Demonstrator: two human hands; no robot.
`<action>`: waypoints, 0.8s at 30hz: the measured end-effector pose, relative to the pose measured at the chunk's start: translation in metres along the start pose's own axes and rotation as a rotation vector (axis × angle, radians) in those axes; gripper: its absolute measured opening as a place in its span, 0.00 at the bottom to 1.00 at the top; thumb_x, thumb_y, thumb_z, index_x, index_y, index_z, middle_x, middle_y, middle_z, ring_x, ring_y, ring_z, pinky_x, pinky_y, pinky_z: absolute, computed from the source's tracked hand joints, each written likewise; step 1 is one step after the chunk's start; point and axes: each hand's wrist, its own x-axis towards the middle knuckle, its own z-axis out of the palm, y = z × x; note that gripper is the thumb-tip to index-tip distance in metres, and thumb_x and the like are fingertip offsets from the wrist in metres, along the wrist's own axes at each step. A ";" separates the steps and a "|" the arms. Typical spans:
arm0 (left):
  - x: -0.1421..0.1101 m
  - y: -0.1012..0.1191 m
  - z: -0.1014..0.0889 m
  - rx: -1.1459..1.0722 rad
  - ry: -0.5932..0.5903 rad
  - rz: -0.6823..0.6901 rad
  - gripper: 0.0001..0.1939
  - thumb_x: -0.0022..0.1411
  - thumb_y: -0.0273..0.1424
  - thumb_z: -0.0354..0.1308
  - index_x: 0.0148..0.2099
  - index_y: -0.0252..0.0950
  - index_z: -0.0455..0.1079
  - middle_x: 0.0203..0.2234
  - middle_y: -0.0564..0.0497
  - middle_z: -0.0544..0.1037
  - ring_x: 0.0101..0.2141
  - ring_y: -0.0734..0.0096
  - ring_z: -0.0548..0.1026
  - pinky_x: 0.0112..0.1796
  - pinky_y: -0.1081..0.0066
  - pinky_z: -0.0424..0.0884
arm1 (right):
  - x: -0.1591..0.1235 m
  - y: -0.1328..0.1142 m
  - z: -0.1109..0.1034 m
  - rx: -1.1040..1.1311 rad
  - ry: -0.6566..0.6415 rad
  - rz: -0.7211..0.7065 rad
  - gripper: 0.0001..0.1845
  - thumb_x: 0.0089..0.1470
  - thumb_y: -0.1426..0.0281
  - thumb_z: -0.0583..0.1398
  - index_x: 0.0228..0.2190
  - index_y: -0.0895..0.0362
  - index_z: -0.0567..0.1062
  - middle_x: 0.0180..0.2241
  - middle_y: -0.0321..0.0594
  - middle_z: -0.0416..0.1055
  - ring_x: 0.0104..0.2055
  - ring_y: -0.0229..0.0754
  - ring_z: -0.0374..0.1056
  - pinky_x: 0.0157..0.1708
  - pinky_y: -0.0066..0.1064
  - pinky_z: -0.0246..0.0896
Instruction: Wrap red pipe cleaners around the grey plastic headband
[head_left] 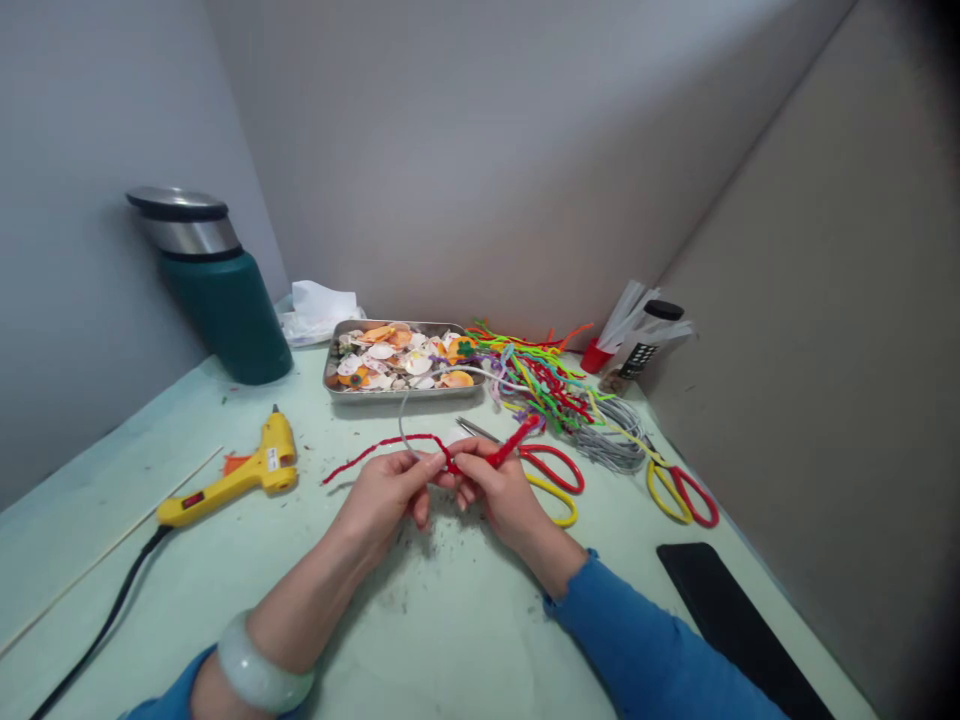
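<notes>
A red pipe cleaner (390,441) runs between both hands, its loose tail stretching out to the left above the table. My left hand (386,492) pinches it close to the middle, beside a thin grey wire (403,410) that curves up and over to the right. Closed around the thicker, wrapped red length (516,440) is my right hand (504,490); that length points up and right, with a purple bit at its tip. The fingertips of both hands nearly meet, hiding the join. Just right of my right hand lie scissors (553,468) with red and yellow handles.
Behind the hands stands a metal tray (405,394) of shells. Coloured pipe cleaners (536,375) and a grey wire coil (611,440) lie to its right. A yellow glue gun (232,485), a green bottle (225,315), more scissors (682,495) and a black strip (731,620) surround the workspace.
</notes>
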 end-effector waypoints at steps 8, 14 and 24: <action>0.001 -0.002 0.000 -0.052 -0.031 0.012 0.17 0.56 0.40 0.60 0.27 0.30 0.71 0.07 0.57 0.64 0.12 0.79 0.60 0.16 0.77 0.61 | 0.000 0.001 -0.004 0.077 -0.073 -0.008 0.07 0.50 0.67 0.62 0.31 0.59 0.73 0.16 0.30 0.66 0.15 0.30 0.56 0.17 0.23 0.57; -0.002 0.001 0.001 -0.069 -0.141 0.045 0.15 0.58 0.37 0.58 0.27 0.30 0.72 0.08 0.54 0.67 0.14 0.79 0.63 0.19 0.78 0.61 | -0.001 -0.004 -0.006 0.173 -0.086 0.029 0.09 0.48 0.66 0.63 0.30 0.59 0.73 0.17 0.32 0.68 0.15 0.30 0.56 0.17 0.23 0.58; -0.001 -0.001 0.000 -0.156 -0.188 0.052 0.15 0.60 0.37 0.57 0.27 0.30 0.72 0.08 0.55 0.66 0.13 0.79 0.63 0.17 0.79 0.62 | 0.000 -0.004 -0.007 0.202 -0.185 0.043 0.12 0.50 0.65 0.62 0.34 0.61 0.76 0.21 0.36 0.70 0.17 0.30 0.60 0.19 0.23 0.59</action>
